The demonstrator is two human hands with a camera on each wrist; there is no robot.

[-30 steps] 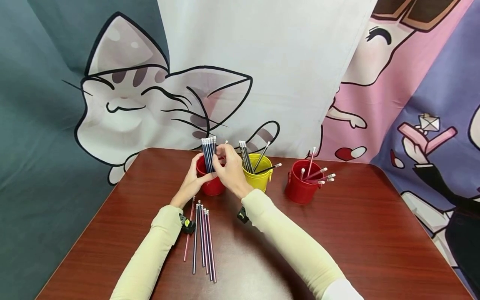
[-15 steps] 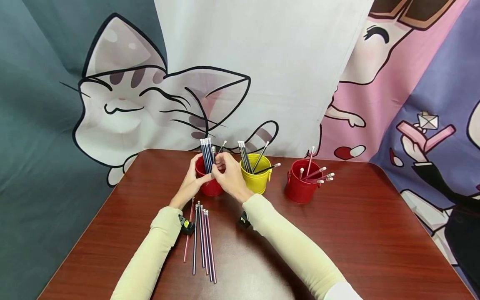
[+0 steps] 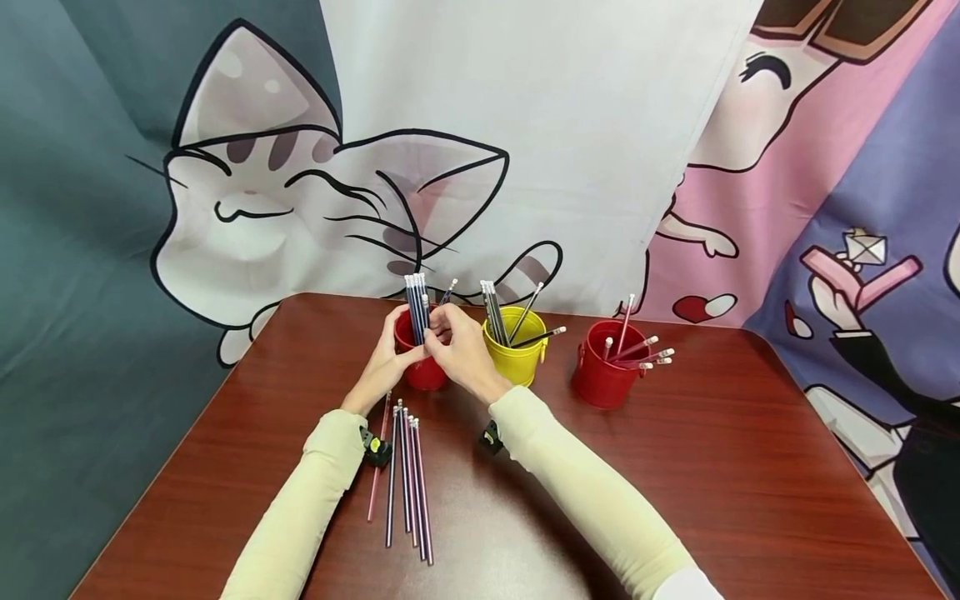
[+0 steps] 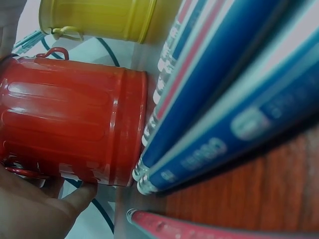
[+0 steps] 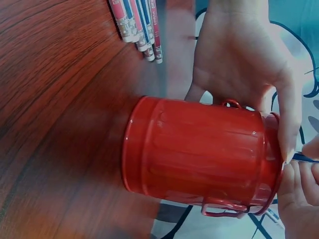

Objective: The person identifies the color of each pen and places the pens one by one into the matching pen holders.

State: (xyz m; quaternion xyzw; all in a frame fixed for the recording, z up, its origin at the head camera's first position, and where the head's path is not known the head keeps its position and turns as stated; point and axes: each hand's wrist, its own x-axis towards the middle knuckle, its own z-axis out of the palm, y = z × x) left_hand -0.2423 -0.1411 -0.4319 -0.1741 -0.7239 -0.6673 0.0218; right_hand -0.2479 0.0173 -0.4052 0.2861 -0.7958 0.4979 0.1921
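Observation:
A red bucket [image 3: 426, 377] stands at the table's back, left of the others, with several dark blue pencils [image 3: 415, 308] upright in it, white erasers up. My left hand [image 3: 379, 368] grips its left side, thumb along the front rim. At the rim's right, my right hand [image 3: 467, 350] pinches a blue pencil [image 5: 305, 158] between thumb and fingers; its eraser sits lower than the bundle's. Another pencil [image 3: 449, 292] leans right behind this hand. In the left wrist view the bucket's wall [image 4: 65, 117] fills the left, with my left fingers and thumb [image 4: 75, 201] beside it.
A yellow bucket [image 3: 513, 365] holding dark pencils is just right of my right hand. Farther right, another red bucket [image 3: 604, 385] holds reddish pencils. Several blue and pink pencils [image 3: 411, 492] lie in front of the left bucket, one pink pencil [image 3: 377, 483] apart. A printed cloth hangs behind the table.
One blue pencil by my right fingers has sunk below the rest of the bundle. The right-leaning pencil shows more clearly. My left hand stays on the bucket.

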